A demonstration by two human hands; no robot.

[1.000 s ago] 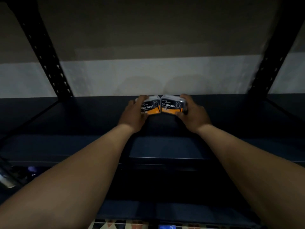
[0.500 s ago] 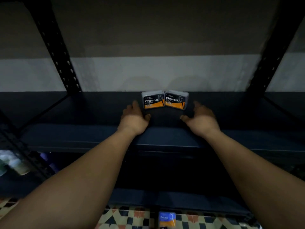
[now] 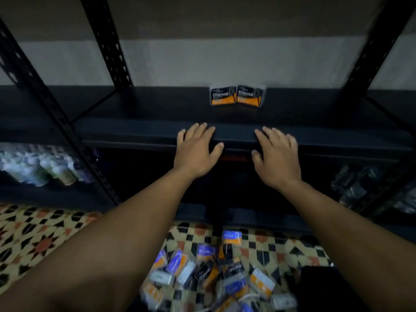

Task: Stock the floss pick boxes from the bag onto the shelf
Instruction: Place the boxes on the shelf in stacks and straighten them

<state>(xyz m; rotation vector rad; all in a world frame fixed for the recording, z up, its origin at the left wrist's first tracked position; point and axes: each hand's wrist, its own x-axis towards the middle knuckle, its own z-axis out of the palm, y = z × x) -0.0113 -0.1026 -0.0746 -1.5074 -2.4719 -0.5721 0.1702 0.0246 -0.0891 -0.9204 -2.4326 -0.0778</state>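
Two charcoal floss pick boxes (image 3: 224, 96) stand upright side by side, touching, at the back of the shelf (image 3: 135, 131) against the wall, labels facing out. Both hands are empty: the left hand (image 3: 195, 152) and the right hand (image 3: 278, 158) hover palm-down at the shelf's front lip, fingers (image 3: 203, 130) straight and a little spread, gripping nothing (whether the tips rest on the lip or float just above it cannot be told). The rest of the stock lies in a loose heap (image 3: 209, 273) on the tiled floor (image 3: 33, 239) below, between the forearms, with orange, blue and black packs jumbled at all angles. The step in hand looks like the trip down for the next pair. To do it well, pick by label: choose the black-and-orange charcoal packs, so the row is all one kind. Take one in each hand, pinched by the narrow sides so the front can be read. Lift them clear of the heap rather than dragging, since the packs look light and slippery and would scatter. Set them upright just beside the standing pair, on either flank, labels outward and pushed back to the wall. Let go gently, because a knock could tip the standing boxes, which rest on a narrow edge. Most of the job seems left to do.
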